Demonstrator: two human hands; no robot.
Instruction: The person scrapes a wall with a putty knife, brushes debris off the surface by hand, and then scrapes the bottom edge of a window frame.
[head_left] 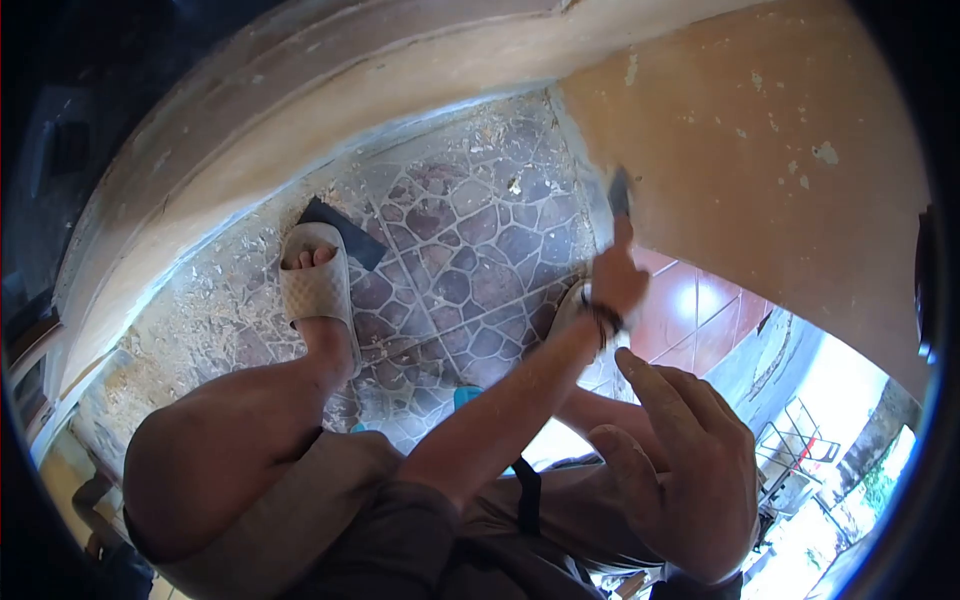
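My left hand (622, 280), with a dark band at its wrist, is wrapped round the handle of a scraper (620, 192). The scraper's flat blade lies against the lower part of a tan painted wall (720, 150), close to where it meets the floor. Pale chipped patches mark this wall. Nearer the camera, my right hand (690, 455) is raised over my leg, its fingers stretched out and the thumb apart, holding nothing.
Paint flakes litter the stone-patterned floor (470, 240). A dark flat piece (365, 248) lies beside my sandal (315, 285). Another wall (400, 95) curves along the far side. Reddish tiles (690, 310) and a metal rack (800, 440) are at the right.
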